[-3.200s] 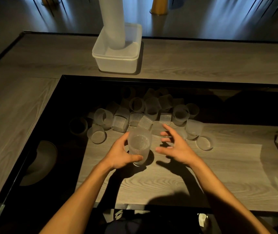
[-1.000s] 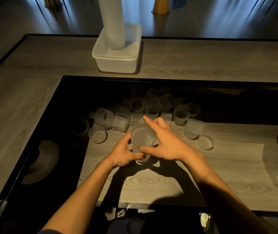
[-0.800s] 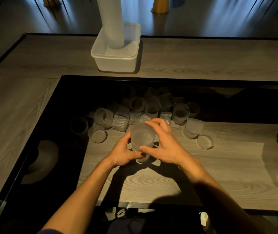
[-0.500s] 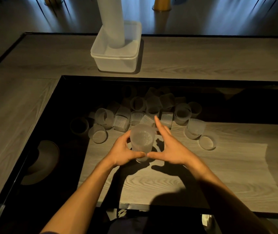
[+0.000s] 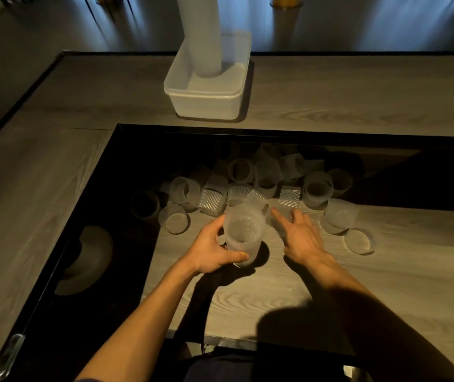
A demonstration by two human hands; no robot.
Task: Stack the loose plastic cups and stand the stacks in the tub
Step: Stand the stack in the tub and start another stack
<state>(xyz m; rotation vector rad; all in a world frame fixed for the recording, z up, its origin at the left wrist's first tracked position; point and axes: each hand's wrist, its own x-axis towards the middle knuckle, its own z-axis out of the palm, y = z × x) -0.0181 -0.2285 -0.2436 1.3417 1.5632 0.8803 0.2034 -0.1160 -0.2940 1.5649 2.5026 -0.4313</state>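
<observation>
My left hand (image 5: 211, 252) grips a short stack of frosted plastic cups (image 5: 243, 235), standing upright on the wooden board (image 5: 330, 285). My right hand (image 5: 300, 238) is open and empty, its fingers stretched toward a ribbed cup (image 5: 289, 198) at the near edge of the pile. Several loose translucent cups (image 5: 264, 177) lie tumbled behind, some on their sides. On the far counter stands the white tub (image 5: 206, 100), with a tall stack of cups (image 5: 201, 34) upright in its back left part.
A cup (image 5: 338, 216) and a low rim-up one (image 5: 359, 241) sit right of my right hand. The board lies in a dark glossy recess (image 5: 104, 216) framed by grey wooden counter (image 5: 27, 202). A pale shape shows at the right edge.
My right hand has let go of the stack after pressing a cup onto it and has moved right and forward toward the pile. My left hand keeps its hold.
</observation>
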